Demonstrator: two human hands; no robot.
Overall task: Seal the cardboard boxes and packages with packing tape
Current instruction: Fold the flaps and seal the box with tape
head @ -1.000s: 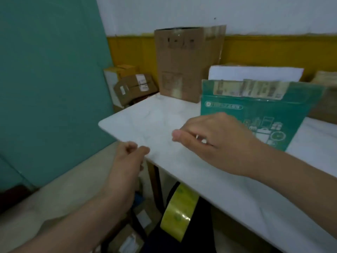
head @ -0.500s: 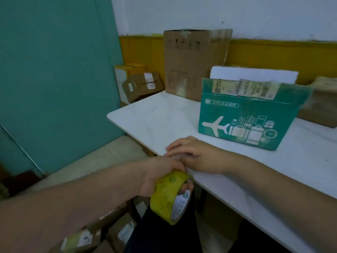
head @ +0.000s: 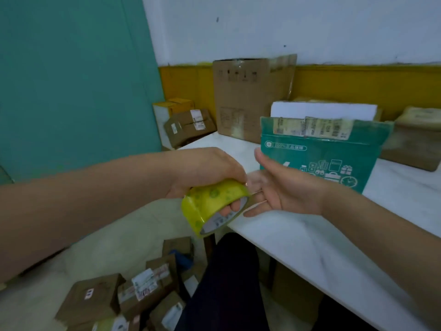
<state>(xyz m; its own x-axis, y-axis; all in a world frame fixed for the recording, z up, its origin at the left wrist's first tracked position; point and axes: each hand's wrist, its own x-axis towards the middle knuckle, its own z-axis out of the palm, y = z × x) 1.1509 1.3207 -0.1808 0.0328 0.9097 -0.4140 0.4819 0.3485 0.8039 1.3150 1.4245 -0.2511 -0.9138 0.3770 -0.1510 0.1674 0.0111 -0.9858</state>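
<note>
Near the middle of the frame the left hand (head: 210, 170) grips a yellow roll of packing tape (head: 212, 201). Its fingers curl over the roll's outer band, and the fingertips show inside the cardboard core. The roll is held in the air just off the near corner of the white bench (head: 334, 240), tilted so the core faces lower right.

The right hand (head: 284, 189) lies just right of the roll with the palm showing, thumb up and fingers straight and loosely spread toward the roll. Whether the fingertips touch the tape's loose end cannot be told.

Behind the right hand a green printed carton (head: 319, 154) stands upright on the bench with shipping labels along its top edge. A white box (head: 322, 111) sits behind it, and a tall brown carton (head: 248, 99) stands further back by the wall. At lower left, labelled brown parcels (head: 119, 297) lie piled on the floor.
</note>
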